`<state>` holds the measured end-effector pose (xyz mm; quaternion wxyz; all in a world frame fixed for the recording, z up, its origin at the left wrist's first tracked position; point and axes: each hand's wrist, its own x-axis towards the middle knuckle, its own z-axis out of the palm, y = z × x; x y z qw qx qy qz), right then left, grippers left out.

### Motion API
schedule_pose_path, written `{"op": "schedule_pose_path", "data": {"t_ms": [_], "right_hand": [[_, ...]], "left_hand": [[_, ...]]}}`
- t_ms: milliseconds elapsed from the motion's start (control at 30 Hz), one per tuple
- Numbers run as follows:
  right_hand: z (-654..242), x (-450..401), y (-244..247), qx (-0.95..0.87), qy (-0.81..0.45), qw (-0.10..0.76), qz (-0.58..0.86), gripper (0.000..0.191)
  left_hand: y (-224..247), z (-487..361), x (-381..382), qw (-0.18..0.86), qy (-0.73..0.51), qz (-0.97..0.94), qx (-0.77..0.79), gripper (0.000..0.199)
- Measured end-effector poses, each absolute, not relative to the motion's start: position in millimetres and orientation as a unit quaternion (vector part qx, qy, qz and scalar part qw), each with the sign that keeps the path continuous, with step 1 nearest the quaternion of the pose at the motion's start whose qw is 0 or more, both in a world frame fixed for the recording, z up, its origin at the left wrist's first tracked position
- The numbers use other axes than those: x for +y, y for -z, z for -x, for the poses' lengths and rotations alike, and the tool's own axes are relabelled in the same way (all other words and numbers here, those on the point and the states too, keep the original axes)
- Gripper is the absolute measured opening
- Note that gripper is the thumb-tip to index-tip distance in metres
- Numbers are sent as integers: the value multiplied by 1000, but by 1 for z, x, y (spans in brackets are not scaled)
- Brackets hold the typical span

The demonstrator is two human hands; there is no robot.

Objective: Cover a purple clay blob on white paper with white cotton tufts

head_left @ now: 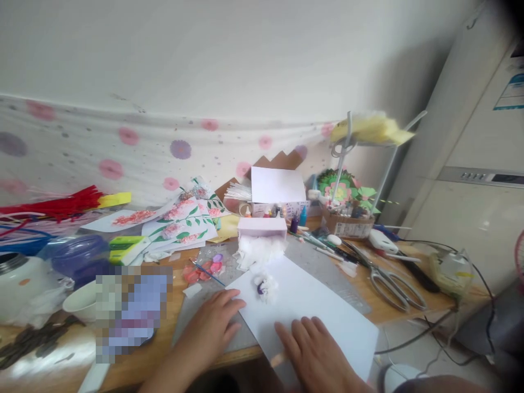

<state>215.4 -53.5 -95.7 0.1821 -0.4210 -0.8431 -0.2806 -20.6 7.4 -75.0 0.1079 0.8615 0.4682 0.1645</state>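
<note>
A white sheet of paper (327,311) lies slanted on the grey mat (307,260), its lower part reaching past the table's front edge. Near its upper left rests a crumpled white tissue (267,287) with a dark purple stain. My left hand (216,319) is at the sheet's left edge, fingers apart, holding nothing. Over the sheet's lower part lies my right hand (314,349), palm down with the index finger stretched out. Behind the sheet, more white tissue (262,250) spills from a small white box (262,226).
Scissors (393,286) and brushes (327,248) lie to the right. Purple and blue bottles (303,216) stand behind the mat. Left are painted flower sheets (184,224), pink and purple paint dishes (210,266), a purple bowl (79,254) and a white cup (79,300).
</note>
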Motion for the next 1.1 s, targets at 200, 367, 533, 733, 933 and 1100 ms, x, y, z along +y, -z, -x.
{"op": "schedule_pose_path", "data": {"t_ms": [200,367,533,733,933,1100], "right_hand": [[-192,-49,105,-812,293,261,431,29],[-221,-50,71,-839,230,275,409,19],[-250,-63,37,-898,185,223,332,27],[-271,-49,26,-929,170,125,305,27],[-302,-8,38,-934,188,95,289,31],[-319,13,51,-928,133,84,337,26]], "left_hand": [[88,21,2,54,-191,-871,449,40],[82,15,-7,-2,-196,-887,419,53],[75,4,-16,1,-220,-896,386,32],[87,0,-24,-15,-245,-909,337,20],[99,-11,-22,-49,-213,-916,335,17],[89,-31,-11,-28,-163,-909,383,15]]}}
